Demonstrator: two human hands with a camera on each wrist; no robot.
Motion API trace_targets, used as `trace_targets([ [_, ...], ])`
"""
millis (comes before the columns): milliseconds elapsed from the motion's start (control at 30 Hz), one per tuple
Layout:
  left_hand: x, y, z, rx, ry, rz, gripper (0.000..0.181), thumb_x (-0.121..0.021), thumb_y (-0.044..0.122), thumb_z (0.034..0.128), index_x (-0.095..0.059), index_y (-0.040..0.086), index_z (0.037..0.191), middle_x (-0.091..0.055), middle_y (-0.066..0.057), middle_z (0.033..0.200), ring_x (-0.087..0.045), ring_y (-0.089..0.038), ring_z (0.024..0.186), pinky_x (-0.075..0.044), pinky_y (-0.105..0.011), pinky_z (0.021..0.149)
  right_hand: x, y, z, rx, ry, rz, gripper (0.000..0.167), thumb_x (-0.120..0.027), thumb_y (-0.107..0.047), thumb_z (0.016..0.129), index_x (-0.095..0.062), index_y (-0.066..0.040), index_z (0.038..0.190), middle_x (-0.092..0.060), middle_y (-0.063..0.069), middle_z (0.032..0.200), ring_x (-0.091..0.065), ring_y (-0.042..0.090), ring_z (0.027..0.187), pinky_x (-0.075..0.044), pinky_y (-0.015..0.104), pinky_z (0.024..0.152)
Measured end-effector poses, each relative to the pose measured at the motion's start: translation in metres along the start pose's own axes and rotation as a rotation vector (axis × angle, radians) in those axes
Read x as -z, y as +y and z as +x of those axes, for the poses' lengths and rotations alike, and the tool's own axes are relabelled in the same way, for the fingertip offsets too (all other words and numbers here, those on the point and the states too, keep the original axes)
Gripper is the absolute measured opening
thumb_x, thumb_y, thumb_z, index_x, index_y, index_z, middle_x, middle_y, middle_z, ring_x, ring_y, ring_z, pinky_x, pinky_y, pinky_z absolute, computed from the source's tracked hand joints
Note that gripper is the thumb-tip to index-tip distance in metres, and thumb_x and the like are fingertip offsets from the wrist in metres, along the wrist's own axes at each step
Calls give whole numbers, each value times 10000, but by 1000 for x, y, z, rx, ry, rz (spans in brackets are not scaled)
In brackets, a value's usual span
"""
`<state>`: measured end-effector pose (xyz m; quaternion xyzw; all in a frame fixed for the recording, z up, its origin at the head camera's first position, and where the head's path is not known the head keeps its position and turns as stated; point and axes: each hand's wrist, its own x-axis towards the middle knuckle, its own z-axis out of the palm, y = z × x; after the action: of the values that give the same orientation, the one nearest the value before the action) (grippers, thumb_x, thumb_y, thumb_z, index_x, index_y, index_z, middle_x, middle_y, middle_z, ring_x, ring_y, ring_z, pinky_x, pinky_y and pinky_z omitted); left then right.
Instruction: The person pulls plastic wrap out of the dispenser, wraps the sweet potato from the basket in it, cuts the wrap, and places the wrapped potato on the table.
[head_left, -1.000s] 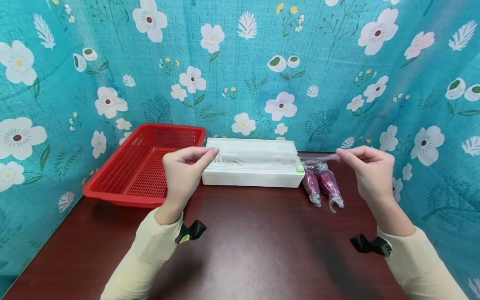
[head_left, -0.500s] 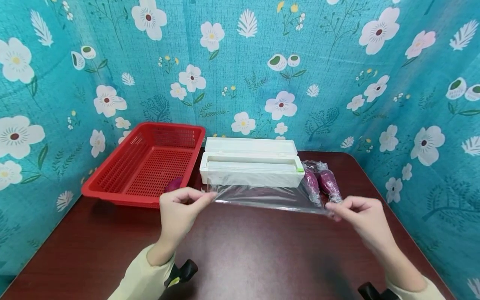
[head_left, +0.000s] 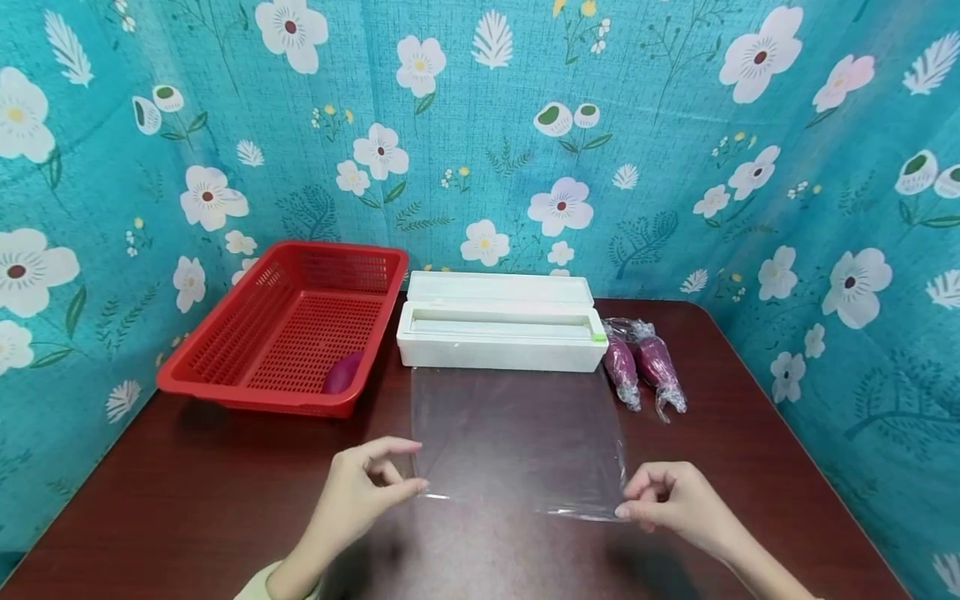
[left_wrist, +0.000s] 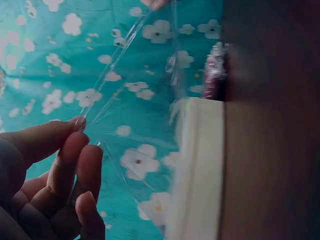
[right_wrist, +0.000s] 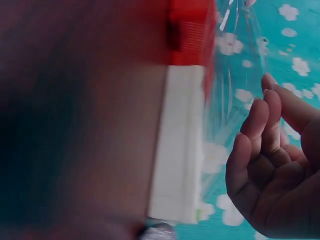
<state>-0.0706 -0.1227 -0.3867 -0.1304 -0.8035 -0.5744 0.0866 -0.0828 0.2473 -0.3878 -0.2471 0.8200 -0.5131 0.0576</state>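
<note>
A sheet of clear plastic wrap [head_left: 517,442] runs from the open white wrap dispenser box [head_left: 502,356] towards me over the table. My left hand [head_left: 363,492] is at its near left corner; the left wrist view shows thumb and finger pinching the film edge, while in the head view the index fingertip stands apart from the thumb. With thumb and curled fingers, my right hand [head_left: 675,507] pinches the near right corner. The roll [head_left: 502,330] shows inside the box. Two wrapped purple vegetables [head_left: 620,367] lie to the box's right.
A red perforated basket [head_left: 247,395] stands left of the box, with a purple vegetable [head_left: 342,372] inside by its near right corner. Blue floral curtain [head_left: 480,150] hangs behind and at both sides of the dark wooden table [head_left: 187,517].
Both hands have come towards me and down, drawing the plastic wrap out of the box over the table. The left index finger has spread from the thumb. The box has stayed put.
</note>
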Motion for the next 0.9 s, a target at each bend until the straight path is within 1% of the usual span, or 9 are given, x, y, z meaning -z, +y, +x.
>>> trace_targets([
  [67, -1, -6, -4, 44, -61, 39, 340, -780, 100, 656, -665, 29, 969, -555, 89, 508, -435, -15, 449, -336, -192, 401, -5, 8, -1, -14, -28, 32, 164, -704, -1, 723, -585, 39, 829, -522, 26, 486, -485, 67, 420, -400, 267, 359],
  [133, -2, -11, -7, 76, -111, 98, 369, -780, 114, 655, -663, 24, 993, -549, 100, 507, -427, -3, 447, -347, -200, 407, -9, 15, -2, -36, -60, 72, 296, -702, -12, 731, -548, 100, 957, -521, 42, 488, -499, 76, 419, -427, 296, 364],
  [233, -5, -18, -8, 109, -166, 211, 423, -785, 150, 646, -658, 54, 1037, -531, 127, 493, -423, 6, 431, -349, -205, 400, -13, 25, -2, -64, -103, 122, 501, -701, -32, 738, -457, 168, 1127, -506, 89, 479, -501, 84, 414, -444, 336, 364],
  [333, -7, -24, -7, 130, -210, 289, 479, -785, 174, 644, -639, 83, 1092, -512, 143, 480, -439, 2, 422, -353, -216, 403, -15, 34, -1, -110, -147, 154, 651, -702, -57, 742, -349, 180, 1235, -481, 140, 470, -500, 95, 408, -452, 360, 373],
  [400, -9, -28, -7, 136, -243, 319, 515, -782, 177, 645, -622, 92, 1127, -496, 150, 468, -448, -5, 413, -357, -223, 404, -17, 39, 1, -152, -167, 157, 728, -709, -73, 737, -291, 158, 1286, -476, 151, 463, -499, 95, 401, -452, 368, 373],
  [533, -12, -37, -5, 127, -289, 398, 575, -778, 190, 638, -595, 115, 1178, -464, 178, 445, -443, 0, 396, -361, -227, 420, -21, 46, 3, -195, -178, 113, 807, -730, -90, 721, -239, 102, 1332, -506, 98, 453, -510, 77, 389, -442, 354, 347],
  [633, -14, -42, -3, 116, -306, 455, 597, -779, 195, 626, -589, 115, 1186, -443, 187, 428, -433, 9, 376, -365, -232, 431, -24, 50, 6, -206, -183, 70, 821, -742, -101, 711, -241, 74, 1337, -526, 43, 460, -514, 85, 378, -431, 343, 330],
  [800, -17, -46, 1, 110, -339, 460, 598, -784, 185, 631, -581, 73, 1182, -453, 180, 420, -445, 10, 363, -387, -245, 458, -27, 54, 11, -276, -196, 16, 838, -767, -150, 685, -276, 30, 1339, -536, 10, 486, -516, 97, 382, -437, 328, 339],
  [900, -19, -48, 3, 121, -361, 473, 595, -780, 197, 637, -578, 65, 1181, -456, 177, 425, -452, 8, 363, -402, -262, 487, -28, 57, 13, -290, -205, -14, 832, -774, -166, 678, -294, 18, 1332, -540, 7, 493, -513, 97, 380, -433, 316, 337],
])
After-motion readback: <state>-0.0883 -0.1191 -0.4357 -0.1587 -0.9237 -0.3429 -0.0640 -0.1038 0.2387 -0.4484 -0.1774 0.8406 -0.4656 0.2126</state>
